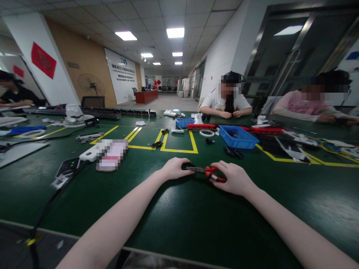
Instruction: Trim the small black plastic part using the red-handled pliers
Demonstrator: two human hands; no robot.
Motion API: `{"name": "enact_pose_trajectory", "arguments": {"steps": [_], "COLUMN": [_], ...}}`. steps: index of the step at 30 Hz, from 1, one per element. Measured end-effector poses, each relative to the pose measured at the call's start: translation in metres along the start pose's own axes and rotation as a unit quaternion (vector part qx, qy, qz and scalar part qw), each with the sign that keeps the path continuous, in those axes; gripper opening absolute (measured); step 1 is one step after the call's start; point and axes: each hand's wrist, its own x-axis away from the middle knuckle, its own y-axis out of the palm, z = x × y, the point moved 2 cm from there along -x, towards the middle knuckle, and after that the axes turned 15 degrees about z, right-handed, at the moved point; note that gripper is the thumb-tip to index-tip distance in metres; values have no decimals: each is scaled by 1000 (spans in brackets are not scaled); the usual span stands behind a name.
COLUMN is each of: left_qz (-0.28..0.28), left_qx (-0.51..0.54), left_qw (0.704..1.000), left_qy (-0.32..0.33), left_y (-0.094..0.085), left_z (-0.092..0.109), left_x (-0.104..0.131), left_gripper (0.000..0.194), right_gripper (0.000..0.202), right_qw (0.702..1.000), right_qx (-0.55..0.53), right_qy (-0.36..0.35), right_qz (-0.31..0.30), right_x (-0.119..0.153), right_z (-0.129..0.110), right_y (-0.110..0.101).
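Observation:
Over the green table, my right hand is wrapped round the red and black handles of a pair of pliers. The long metal jaws point left and meet a small black part. My left hand pinches that black part between thumb and fingers. Both hands are close together in the middle of the view. Whether the jaws grip the part or only touch it is too small to tell.
Beyond my hands stands a blue bin, with small black parts before it. A phone and a cabled device lie left. Yellow tape marks the table. A person sits opposite, others at the sides.

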Motion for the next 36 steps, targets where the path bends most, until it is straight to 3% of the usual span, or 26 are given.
{"name": "enact_pose_trajectory", "arguments": {"steps": [10, 20, 36], "left_qz": [-7, -18, -13], "left_qx": [27, 48, 9], "left_qw": [999, 999, 999], "left_qy": [-18, -13, -36], "left_y": [-1, 0, -1], "left_z": [-1, -3, 2], "left_x": [-3, 0, -1], "left_gripper": [36, 48, 39], "right_gripper": [37, 34, 34], "right_qw": [999, 1000, 999], "right_qx": [26, -1, 1], "right_qy": [-18, -11, -15], "right_qz": [34, 14, 33], "right_x": [1, 0, 0], "right_z": [-1, -4, -4], "right_y": [2, 0, -1]}}
